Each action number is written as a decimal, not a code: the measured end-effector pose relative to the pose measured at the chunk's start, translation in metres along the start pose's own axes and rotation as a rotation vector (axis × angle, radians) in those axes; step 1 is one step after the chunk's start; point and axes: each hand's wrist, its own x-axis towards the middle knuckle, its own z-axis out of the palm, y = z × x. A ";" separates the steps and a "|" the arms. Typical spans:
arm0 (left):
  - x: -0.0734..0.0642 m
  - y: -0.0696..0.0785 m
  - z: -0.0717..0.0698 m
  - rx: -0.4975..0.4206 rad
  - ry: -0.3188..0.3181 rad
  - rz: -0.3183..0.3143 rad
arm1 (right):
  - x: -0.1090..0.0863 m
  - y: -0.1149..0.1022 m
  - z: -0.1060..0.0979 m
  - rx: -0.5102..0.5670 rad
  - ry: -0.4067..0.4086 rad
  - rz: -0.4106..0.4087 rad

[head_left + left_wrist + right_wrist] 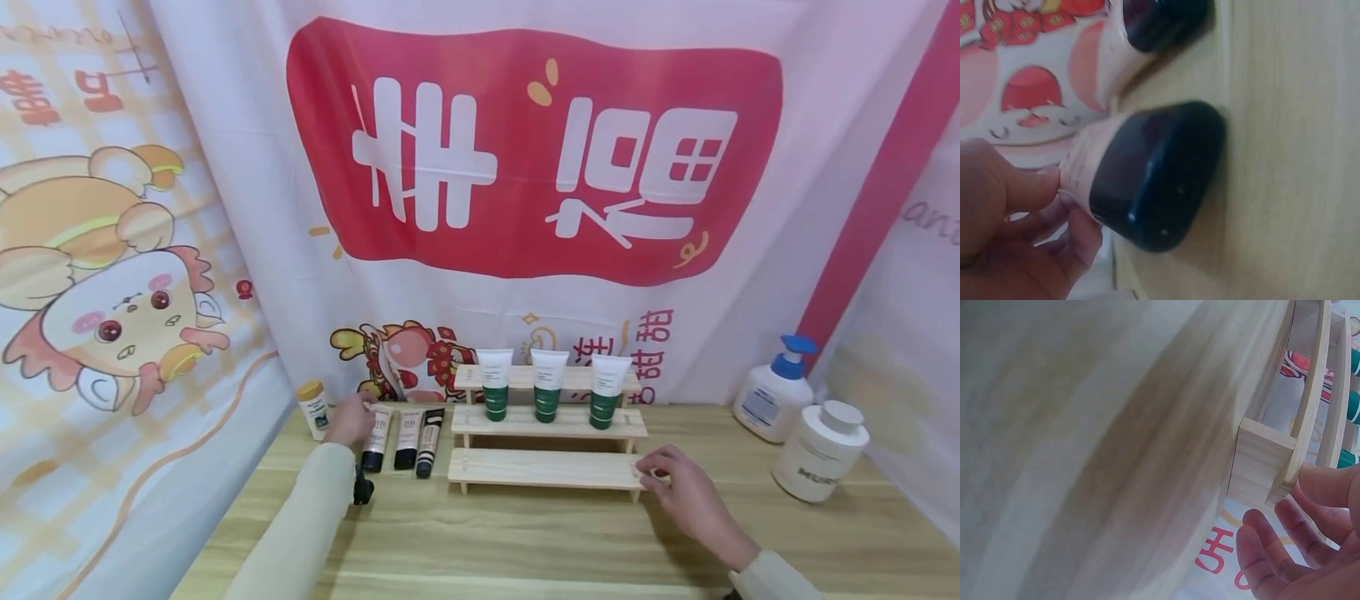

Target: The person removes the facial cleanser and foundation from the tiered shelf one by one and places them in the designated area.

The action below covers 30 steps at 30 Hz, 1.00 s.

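Observation:
My left hand [352, 421] pinches a pale pink BB cream tube [1094, 150] with a black cap between thumb and fingers; the tube stands at the left of a short row. Beside it are a second BB cream tube [407, 439] and a slimmer black-and-beige tube [428, 442]. With thumb on top and fingers below, my right hand [684, 493] grips the right end of the lowest step of a wooden tiered rack [540, 471]. Three green-and-white tubes [547, 385] stand upright on the rack's middle step.
At the far left, a white bottle with a yellow cap [313, 410] stands behind my left hand. On the right are a white pump bottle with a blue top [774, 396] and a white round jar [820, 452]. A printed curtain [247, 208] hangs behind the wooden table [487, 542].

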 end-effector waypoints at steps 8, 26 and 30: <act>0.003 -0.003 0.001 0.041 -0.028 -0.072 | 0.004 -0.006 -0.003 0.005 -0.042 0.034; -0.051 0.128 0.006 -0.100 0.313 0.848 | 0.002 -0.005 -0.005 0.007 -0.056 0.061; -0.063 0.150 0.014 -0.106 0.335 0.912 | 0.001 -0.004 -0.003 0.007 -0.049 0.054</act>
